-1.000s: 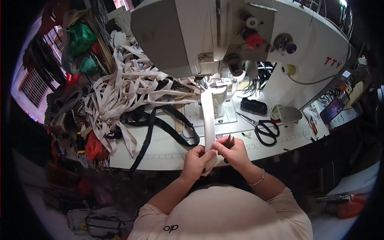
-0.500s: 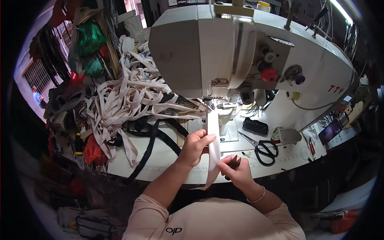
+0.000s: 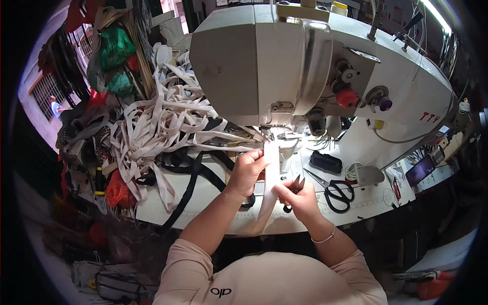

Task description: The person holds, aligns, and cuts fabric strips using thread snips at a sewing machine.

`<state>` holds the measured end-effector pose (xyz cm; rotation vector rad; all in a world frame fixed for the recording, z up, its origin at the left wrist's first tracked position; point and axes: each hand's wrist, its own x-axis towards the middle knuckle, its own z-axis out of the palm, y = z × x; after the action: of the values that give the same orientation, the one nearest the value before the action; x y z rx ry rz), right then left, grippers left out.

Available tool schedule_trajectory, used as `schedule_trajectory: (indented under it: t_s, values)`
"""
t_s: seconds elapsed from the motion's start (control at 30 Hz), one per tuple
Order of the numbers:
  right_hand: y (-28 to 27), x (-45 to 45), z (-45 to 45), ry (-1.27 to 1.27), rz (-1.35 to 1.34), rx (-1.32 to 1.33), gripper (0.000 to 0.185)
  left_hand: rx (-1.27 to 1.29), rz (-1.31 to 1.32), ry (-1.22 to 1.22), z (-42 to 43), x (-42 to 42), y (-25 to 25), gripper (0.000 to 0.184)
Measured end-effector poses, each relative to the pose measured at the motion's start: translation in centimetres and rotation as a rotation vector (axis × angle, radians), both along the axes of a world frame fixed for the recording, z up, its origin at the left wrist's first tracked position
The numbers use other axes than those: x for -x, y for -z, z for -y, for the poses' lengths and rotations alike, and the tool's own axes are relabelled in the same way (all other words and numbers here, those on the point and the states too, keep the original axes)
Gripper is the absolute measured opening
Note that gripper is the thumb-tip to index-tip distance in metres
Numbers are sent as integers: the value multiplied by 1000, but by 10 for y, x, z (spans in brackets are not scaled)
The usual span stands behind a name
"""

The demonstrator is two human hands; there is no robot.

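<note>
A white fabric strip (image 3: pixel 271 175) runs down from under the head of the sewing machine (image 3: pixel 284 66) toward the table's front edge. My left hand (image 3: pixel 247 172) is closed on the strip's left edge, just below the needle area. Lower down on the right, my right hand (image 3: pixel 299 198) pinches the strip between thumb and finger. The same hand also holds small dark snips (image 3: pixel 298 184), whose pointed blades stick up past the fingers. Black-handled scissors (image 3: pixel 336 194) lie on the table to the right of my right hand.
Tangled pale strips (image 3: pixel 147 122) are heaped at the left, with black strips (image 3: pixel 190 188) beside them. A black case (image 3: pixel 325 161) and a phone (image 3: pixel 421 169) are on the right. A ruler scale runs along the table's front (image 3: pixel 356 211). A distant person (image 3: pixel 56 107) shows at far left.
Since half a second ago, both hands have moved up along the strip, the right one more. A second ago the hands were close together lower down; the left has since shifted up the strip.
</note>
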<state>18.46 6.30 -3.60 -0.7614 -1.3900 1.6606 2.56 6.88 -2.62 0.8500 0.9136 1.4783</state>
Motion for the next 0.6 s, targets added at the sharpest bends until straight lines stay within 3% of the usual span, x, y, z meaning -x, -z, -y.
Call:
schedule_trajectory:
  t_s: [0.47, 0.6]
  values:
    - [-11, 15, -28, 14, -139, 54, 10, -49, -93, -62, -1, -2, -1, 6]
    - [-1, 9, -16, 2, -32, 46, 9, -173, -342, -101, 3, 4, 24, 7]
